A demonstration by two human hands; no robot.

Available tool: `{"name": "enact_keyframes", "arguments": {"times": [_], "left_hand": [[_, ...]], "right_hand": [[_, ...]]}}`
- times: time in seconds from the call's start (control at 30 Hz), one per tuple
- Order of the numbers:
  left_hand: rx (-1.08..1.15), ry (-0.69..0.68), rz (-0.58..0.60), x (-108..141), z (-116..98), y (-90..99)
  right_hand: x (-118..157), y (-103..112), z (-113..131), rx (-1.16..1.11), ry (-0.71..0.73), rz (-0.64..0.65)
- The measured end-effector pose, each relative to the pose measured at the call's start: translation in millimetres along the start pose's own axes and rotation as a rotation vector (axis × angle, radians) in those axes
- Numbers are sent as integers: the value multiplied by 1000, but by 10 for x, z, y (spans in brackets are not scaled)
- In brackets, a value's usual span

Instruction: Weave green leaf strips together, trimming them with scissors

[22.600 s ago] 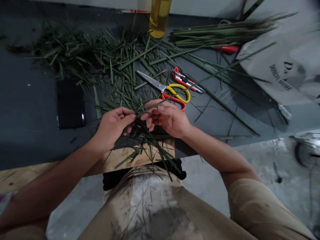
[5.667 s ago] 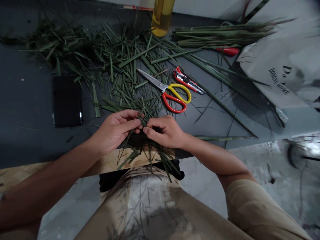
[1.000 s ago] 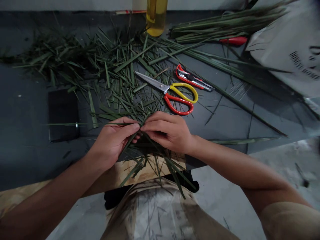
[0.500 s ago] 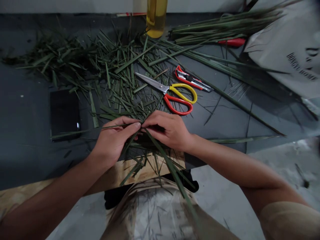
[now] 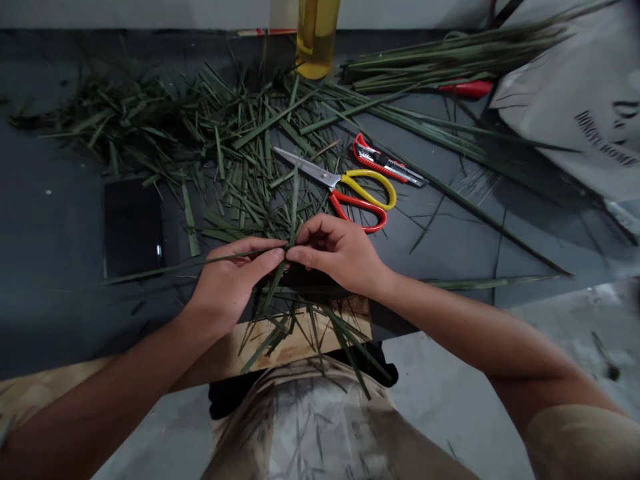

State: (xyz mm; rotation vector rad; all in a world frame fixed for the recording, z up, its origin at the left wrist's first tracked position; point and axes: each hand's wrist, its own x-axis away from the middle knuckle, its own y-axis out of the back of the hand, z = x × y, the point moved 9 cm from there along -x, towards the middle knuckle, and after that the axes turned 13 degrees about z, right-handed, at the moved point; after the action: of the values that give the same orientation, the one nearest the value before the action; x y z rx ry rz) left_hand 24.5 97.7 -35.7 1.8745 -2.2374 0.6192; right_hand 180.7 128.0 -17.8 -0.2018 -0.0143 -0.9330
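My left hand pinches green leaf strips between thumb and fingers. One thin strip runs leftward from it across the phone's lower edge. Against it, fingertips nearly meeting, my right hand is closed on the strips at the crossing point. A strip stands up from between the hands, pointing away from me. Scissors with one yellow and one red handle lie just beyond my right hand. Fingers partly hide where the strips cross.
Cut leaf pieces pile over the table's far left and middle. A black phone lies left. A red utility knife, long leaves, a yellow bottle and a printed bag are farther off. Wooden board edges the near side.
The long strip that hung from my hands toward my lap now points up and away between them. My right hand's fingers have shifted slightly. The view has moved a little.
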Motion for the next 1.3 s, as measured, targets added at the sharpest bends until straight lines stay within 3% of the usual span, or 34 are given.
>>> {"name": "enact_keyframes", "arguments": {"times": [0.17, 0.3, 0.47, 0.8, 1.13, 1.3], "left_hand": [[-25, -5, 8, 5, 26, -2], [-2, 28, -3, 19, 62, -22], [0, 19, -38, 19, 67, -2], [-60, -6, 1, 22, 79, 30], [-243, -375, -57, 149, -240, -61], [-418, -565, 51, 275, -469, -248]], "right_hand": [[18, -25, 53, -31, 59, 4], [58, -24, 129, 57, 126, -12], [89, -13, 131, 161, 110, -29], [19, -101, 25, -71, 40, 49], [121, -142, 25, -73, 80, -116], [160, -84, 150, -79, 204, -147]]}}
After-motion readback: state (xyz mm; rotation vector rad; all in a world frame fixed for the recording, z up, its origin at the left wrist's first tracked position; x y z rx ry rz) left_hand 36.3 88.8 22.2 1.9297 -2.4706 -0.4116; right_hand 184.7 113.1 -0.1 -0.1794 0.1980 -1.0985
